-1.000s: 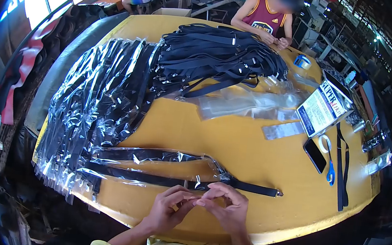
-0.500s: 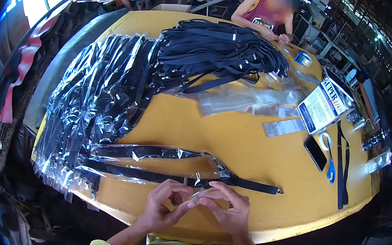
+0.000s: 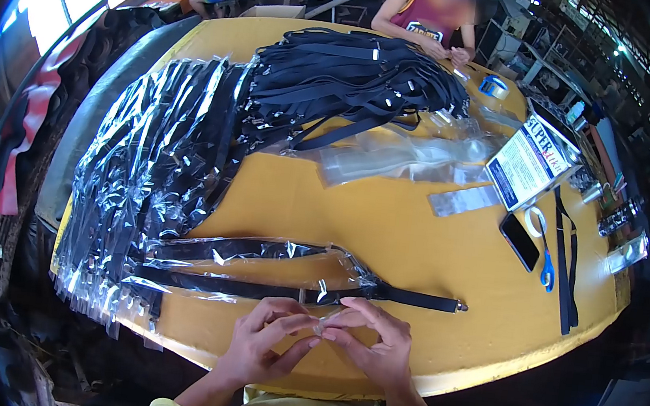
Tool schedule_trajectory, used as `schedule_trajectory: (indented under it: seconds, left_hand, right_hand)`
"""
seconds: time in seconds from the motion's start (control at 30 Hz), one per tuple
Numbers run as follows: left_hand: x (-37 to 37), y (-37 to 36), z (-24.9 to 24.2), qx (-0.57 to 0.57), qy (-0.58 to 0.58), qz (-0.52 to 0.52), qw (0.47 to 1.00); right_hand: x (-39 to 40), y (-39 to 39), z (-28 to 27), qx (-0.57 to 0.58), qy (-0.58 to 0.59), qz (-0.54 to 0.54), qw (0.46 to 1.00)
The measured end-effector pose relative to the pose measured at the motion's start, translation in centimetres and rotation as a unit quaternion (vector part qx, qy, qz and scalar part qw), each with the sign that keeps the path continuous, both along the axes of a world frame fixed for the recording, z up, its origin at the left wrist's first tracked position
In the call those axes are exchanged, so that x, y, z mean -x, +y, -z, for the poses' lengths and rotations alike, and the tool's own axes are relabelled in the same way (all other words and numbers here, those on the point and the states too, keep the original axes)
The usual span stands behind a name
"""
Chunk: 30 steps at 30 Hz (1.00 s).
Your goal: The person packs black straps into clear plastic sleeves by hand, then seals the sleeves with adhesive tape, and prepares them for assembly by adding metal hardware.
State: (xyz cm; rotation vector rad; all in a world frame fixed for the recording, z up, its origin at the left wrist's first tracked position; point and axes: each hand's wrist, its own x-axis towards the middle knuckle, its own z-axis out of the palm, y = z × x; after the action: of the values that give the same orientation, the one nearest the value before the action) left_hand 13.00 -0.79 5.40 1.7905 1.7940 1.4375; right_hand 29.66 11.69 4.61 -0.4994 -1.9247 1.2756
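Note:
My left hand (image 3: 259, 340) and my right hand (image 3: 375, 341) meet fingertip to fingertip at the near edge of the yellow table (image 3: 385, 233). Between them they pinch a small clear piece (image 3: 320, 328), too small to identify. Just beyond my fingers lies a black strap (image 3: 253, 287) partly inside a clear plastic bag (image 3: 255, 263). The strap's right end, with a metal clip (image 3: 460, 305), sticks out of the bag.
A heap of bagged straps (image 3: 150, 169) covers the left side and loose black straps (image 3: 346, 78) are piled at the back. Empty clear bags (image 3: 401, 157), a printed box (image 3: 532, 157), a phone (image 3: 520, 242), blue scissors (image 3: 546, 267) and a tape roll (image 3: 494, 86) lie right. A person (image 3: 428, 16) sits opposite.
My hands stay together at the table edge; the left fingers have shifted a little around the clear piece. The view has tilted slightly, nothing on the table has moved.

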Motion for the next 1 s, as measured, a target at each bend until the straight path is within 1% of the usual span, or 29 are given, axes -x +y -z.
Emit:
schedule_trajectory:
  seconds: [0.13,0.17,0.2,0.23,0.27,0.3,0.37,0.4,0.43,0.5,0.57,0.6,0.67,0.7,0.73,0.77,0.8,0.83,0.87,0.9,0.93,0.97,1.0]
  left_hand:
    - [-0.5,0.6,0.0,-0.026,-0.014,0.011,1.0]
    - [-0.7,0.8,-0.3,-0.022,-0.001,0.006,1.0]
    - [-1.0,1.2,-0.5,-0.024,0.0,0.009,1.0]
    - [-1.3,1.5,-0.8,-0.027,0.002,0.01,1.0]
    - [-1.5,1.9,-1.0,-0.031,0.01,0.017,0.999]
    - [-1.7,2.4,-1.0,-0.034,0.008,0.034,0.999]
    - [-2.1,3.2,-1.1,-0.03,-0.003,0.061,0.998]
    - [-2.6,3.7,-1.5,-0.029,-0.01,0.071,0.997]
    - [-2.9,4.6,-1.8,-0.028,-0.01,0.078,0.996]
    - [-3.9,7.0,-2.6,-0.03,-0.038,0.132,0.99]
    - [-5.7,10.3,-3.3,0.035,-0.03,0.173,0.984]
    - [-6.8,12.2,-2.3,0.04,-0.01,0.182,0.982]
    - [-8.9,15.9,-0.4,0.025,0.12,0.187,0.975]
    - [-10.0,17.3,1.0,0.023,0.119,0.185,0.975]
    - [-11.0,18.6,2.4,0.031,0.168,0.177,0.969]
    - [-11.9,19.5,3.2,0.041,0.217,0.169,0.961]
    - [-12.5,20.1,3.4,0.047,0.218,0.167,0.96]
    - [-12.9,20.5,3.6,0.076,0.245,0.195,0.947]
    - [-13.0,20.5,3.9,0.103,0.272,0.223,0.93]
    - [-12.9,20.6,4.3,0.107,0.278,0.224,0.928]
    - [-12.9,20.7,4.6,0.091,0.271,0.229,0.93]
    - [-13.1,20.8,4.8,0.072,0.262,0.235,0.933]
    - [-13.0,20.7,4.4,0.068,0.264,0.241,0.931]
  right_hand:
    - [-0.6,0.1,-0.8,-0.046,-0.011,0.014,0.999]
    - [-0.9,-0.1,-0.8,-0.049,-0.019,0.04,0.998]
    - [-1.0,-0.2,-0.6,0.042,0.023,0.011,0.999]
    - [-1.2,-0.2,-0.3,0.132,0.07,-0.021,0.989]
    - [-1.5,-0.2,0.2,0.131,0.092,-0.035,0.986]
    - [-1.7,-0.4,0.5,0.126,0.092,-0.018,0.988]
    - [-2.3,-0.7,1.0,0.176,0.178,-0.048,0.967]
    - [-2.8,-0.9,1.3,0.211,0.204,-0.049,0.955]
    - [-3.7,-0.9,1.2,0.21,0.206,-0.042,0.955]
    - [-6.7,-0.9,0.5,0.215,0.228,0.048,0.949]
    - [-9.3,-0.3,0.3,0.188,0.267,0.11,0.939]
    - [-10.6,0.1,0.2,0.182,0.29,0.139,0.929]
    - [-13.3,1.1,0.5,0.139,0.299,0.208,0.921]
    - [-14.3,1.4,0.1,0.143,0.328,0.23,0.905]
    - [-15.3,1.3,-0.5,0.145,0.346,0.27,0.887]
    - [-16.4,1.5,-0.8,0.11,0.355,0.28,0.885]
    - [-17.3,1.7,-1.1,0.088,0.366,0.3,0.877]
    - [-18.0,1.5,-1.3,0.072,0.376,0.323,0.866]
    - [-18.6,1.0,-1.8,0.074,0.377,0.324,0.864]
    - [-19.1,0.9,-2.1,0.069,0.382,0.323,0.863]
    - [-19.8,1.0,-1.7,0.072,0.401,0.297,0.864]
    - [-19.8,1.0,-1.4,0.07,0.405,0.3,0.861]
    - [-19.8,1.0,-1.2,0.069,0.358,0.319,0.875]
